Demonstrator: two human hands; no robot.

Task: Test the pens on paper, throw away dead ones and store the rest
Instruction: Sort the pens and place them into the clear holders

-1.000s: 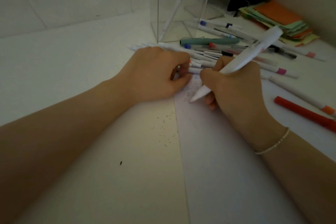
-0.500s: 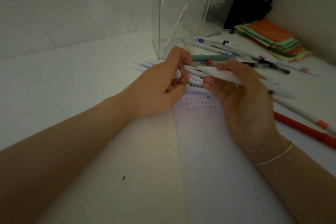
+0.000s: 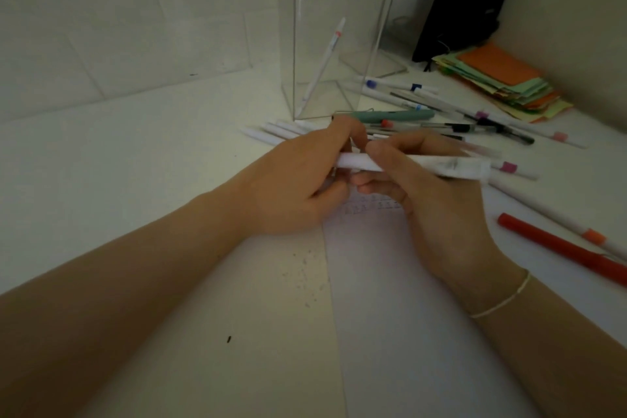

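Holding one white pen (image 3: pixel 410 164) level across mid-frame, both hands on it: left hand (image 3: pixel 298 187) curled round its left end, right hand (image 3: pixel 437 200) pinching the barrel, thumb on top. Likely capping or closing it after a test, though the tip is hidden by fingers, cannot tell. Paper (image 3: pixel 424 332) lies below the hands, lower centre-right, faint scribble rows just under the right hand's fingers.

Step, judged: test of this pen done, verdict pending. Next move calls for freeing one hand and carrying the pen either up to the clear holder (image 3: pixel 325 54) at upper centre, which has one pen leaning inside, or to a bin, none in view.

Room: pen pile (image 3: pixel 441 122) sits right behind the hands and spreads to the right, touching distance, easy to knock. Red marker (image 3: pixel 559 248) lies at right edge near the right wrist. Holder stands just beyond the pile, tall walls, open top out of frame, so the pen must go up high. Left half of desk (image 3: pixel 118 163) offers open surface. Stacked coloured papers (image 3: pixel 498 81) upper right, well apart.
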